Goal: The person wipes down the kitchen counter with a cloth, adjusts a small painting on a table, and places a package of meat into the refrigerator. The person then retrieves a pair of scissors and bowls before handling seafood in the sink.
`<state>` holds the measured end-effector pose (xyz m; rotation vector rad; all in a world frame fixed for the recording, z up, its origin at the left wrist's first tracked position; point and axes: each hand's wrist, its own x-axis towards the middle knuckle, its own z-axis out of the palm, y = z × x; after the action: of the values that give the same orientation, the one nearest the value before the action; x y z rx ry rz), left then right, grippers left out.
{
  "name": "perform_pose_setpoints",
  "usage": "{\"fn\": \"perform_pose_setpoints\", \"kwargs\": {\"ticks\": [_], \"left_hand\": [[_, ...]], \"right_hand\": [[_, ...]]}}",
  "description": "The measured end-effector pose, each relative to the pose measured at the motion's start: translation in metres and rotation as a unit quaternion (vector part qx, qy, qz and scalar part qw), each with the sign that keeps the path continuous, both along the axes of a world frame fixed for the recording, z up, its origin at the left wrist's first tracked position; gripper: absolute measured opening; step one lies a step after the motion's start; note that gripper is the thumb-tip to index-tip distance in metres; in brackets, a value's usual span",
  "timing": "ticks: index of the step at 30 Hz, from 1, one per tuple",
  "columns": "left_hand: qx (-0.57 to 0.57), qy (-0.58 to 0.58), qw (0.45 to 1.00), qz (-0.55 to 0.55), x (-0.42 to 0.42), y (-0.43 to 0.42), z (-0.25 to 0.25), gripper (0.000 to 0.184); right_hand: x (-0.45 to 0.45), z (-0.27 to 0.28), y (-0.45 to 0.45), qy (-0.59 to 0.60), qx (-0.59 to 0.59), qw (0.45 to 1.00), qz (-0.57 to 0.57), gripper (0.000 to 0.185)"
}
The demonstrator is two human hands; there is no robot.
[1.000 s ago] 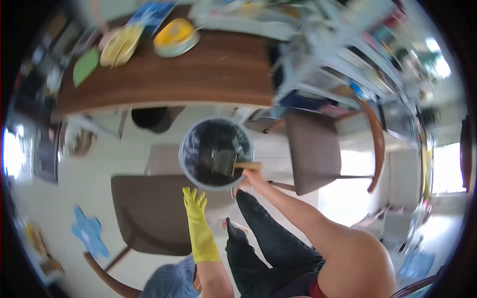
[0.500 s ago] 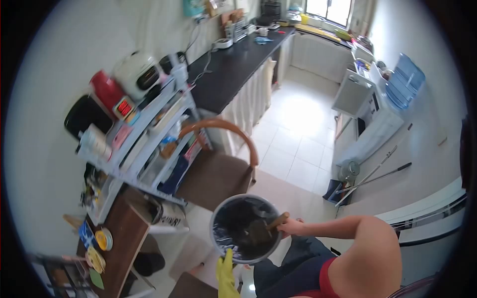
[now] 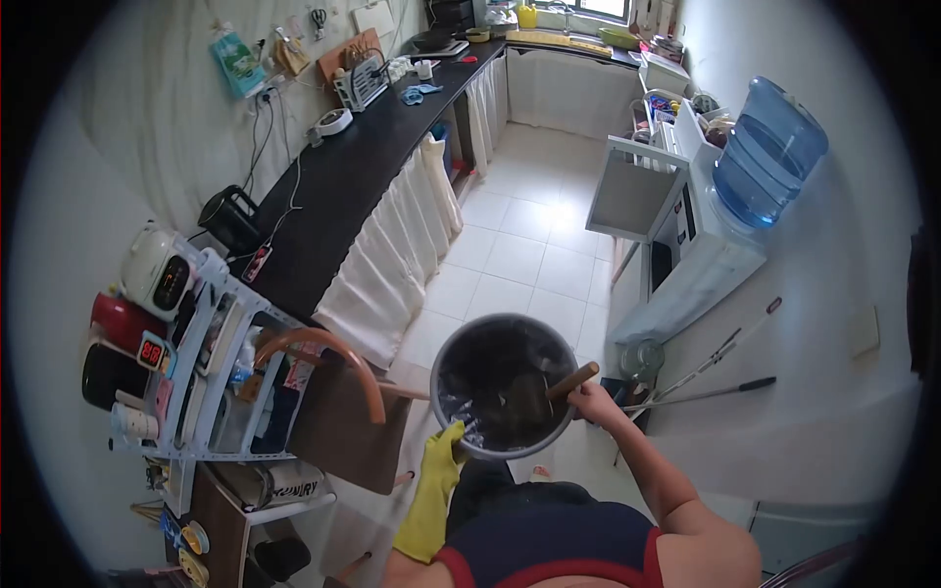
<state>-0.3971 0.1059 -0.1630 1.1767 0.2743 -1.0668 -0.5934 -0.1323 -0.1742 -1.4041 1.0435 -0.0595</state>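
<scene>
Bucket now farther from table, mouth up; left hand and right hand hold its rim; wooden handle slants rightward.

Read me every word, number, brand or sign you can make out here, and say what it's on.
"NDRY", the end of a word on the pale container low at left; its first letters are unclear.
Red marks on the small lit display: too blurred.
Print on the teal packet on the wall: too small.
</scene>
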Motion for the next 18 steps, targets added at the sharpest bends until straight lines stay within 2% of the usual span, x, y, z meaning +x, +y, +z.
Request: {"fn": "perform_pose_setpoints", "kwargs": {"ticks": [2,4,5,6,9,10,12,18], "left_hand": [[0.008,-0.041,0.999,-0.011,0.028,-0.050,-0.002,0.016],[0.006,-0.038,0.999,-0.016,0.062,-0.100,-0.009,0.016],[0.001,-0.039,0.999,-0.020,0.082,-0.127,-0.012,0.016],[-0.001,-0.038,0.999,-0.020,0.101,-0.155,-0.011,0.016],[0.008,-0.037,0.998,-0.053,0.157,-0.233,-0.009,0.016],[0.018,-0.024,0.998,-0.049,0.173,-0.261,0.012,0.016],[0.016,-0.039,0.997,-0.067,0.216,-0.308,-0.011,0.016],[0.026,-0.037,0.996,-0.072,0.316,-0.469,-0.010,0.015]], "right_hand": [[0.023,0.017,-0.039,0.008,-0.030,0.999,-0.007,0.030],[0.047,0.004,-0.085,-0.032,-0.006,0.999,-0.024,0.036],[0.060,0.001,-0.110,-0.024,-0.022,0.999,-0.001,0.046],[0.074,0.005,-0.134,-0.023,-0.023,0.999,-0.002,0.046],[0.112,0.002,-0.206,-0.021,0.012,0.999,-0.048,0.062],[0.125,0.003,-0.234,-0.019,0.017,0.998,-0.066,0.061],[0.148,0.015,-0.281,-0.028,-0.024,0.992,-0.117,0.057],[0.231,0.059,-0.438,-0.132,-0.177,0.960,-0.170,0.049]]}}
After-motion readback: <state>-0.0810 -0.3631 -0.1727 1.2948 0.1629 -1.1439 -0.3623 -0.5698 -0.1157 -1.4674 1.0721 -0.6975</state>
